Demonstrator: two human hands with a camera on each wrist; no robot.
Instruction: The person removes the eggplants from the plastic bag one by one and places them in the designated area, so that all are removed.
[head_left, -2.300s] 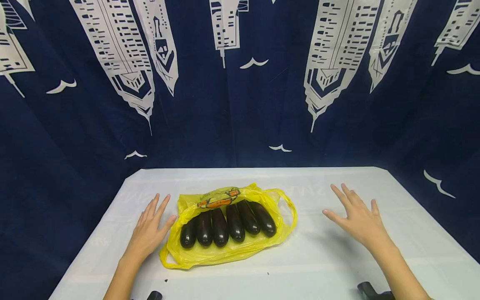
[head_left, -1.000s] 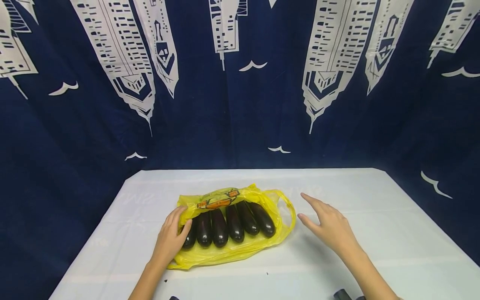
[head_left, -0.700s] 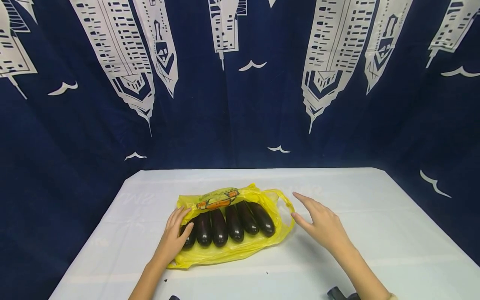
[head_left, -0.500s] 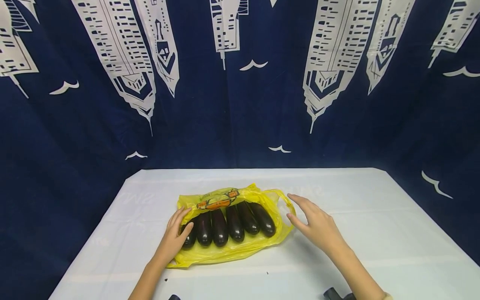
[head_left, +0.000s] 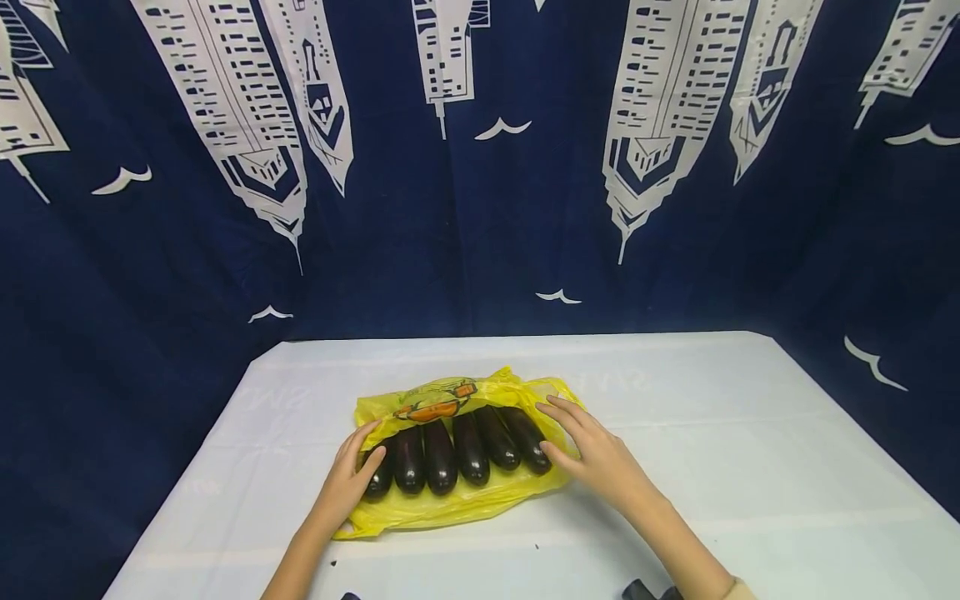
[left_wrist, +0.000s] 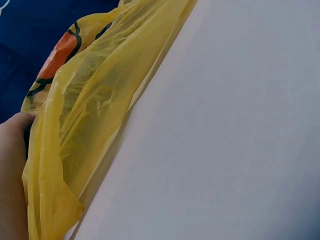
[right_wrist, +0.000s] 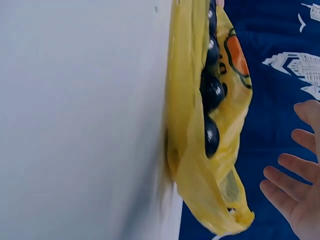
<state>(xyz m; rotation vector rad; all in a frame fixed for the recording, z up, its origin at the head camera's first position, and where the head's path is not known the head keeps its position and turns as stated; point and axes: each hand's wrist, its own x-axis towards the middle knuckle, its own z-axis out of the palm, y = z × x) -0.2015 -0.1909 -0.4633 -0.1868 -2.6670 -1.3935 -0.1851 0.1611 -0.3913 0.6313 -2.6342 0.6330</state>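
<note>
Smooth white table (head_left: 750, 450) with cut-off far corners, faint lettering-like marks (head_left: 618, 382) on its surface, crumpled translucent yellow plastic bag (head_left: 450, 510) lying open just left of centre, two tiny dark specks (head_left: 333, 563) nearer the viewer.

White tabletop (head_left: 750, 433) backed and flanked by navy curtain (head_left: 465, 250). Upside-down white building prints (head_left: 663, 92) shown on it, high above tabletop. White bird prints (head_left: 502, 128) scattered between those and tabletop's back edge; one bird print (head_left: 873, 364) placed off tabletop's right side. Faint lettering (head_left: 622, 381) seen near tabletop's back edge, not readable. Two dark specks (head_left: 333, 563) left on tabletop's near part, well apart.
</note>
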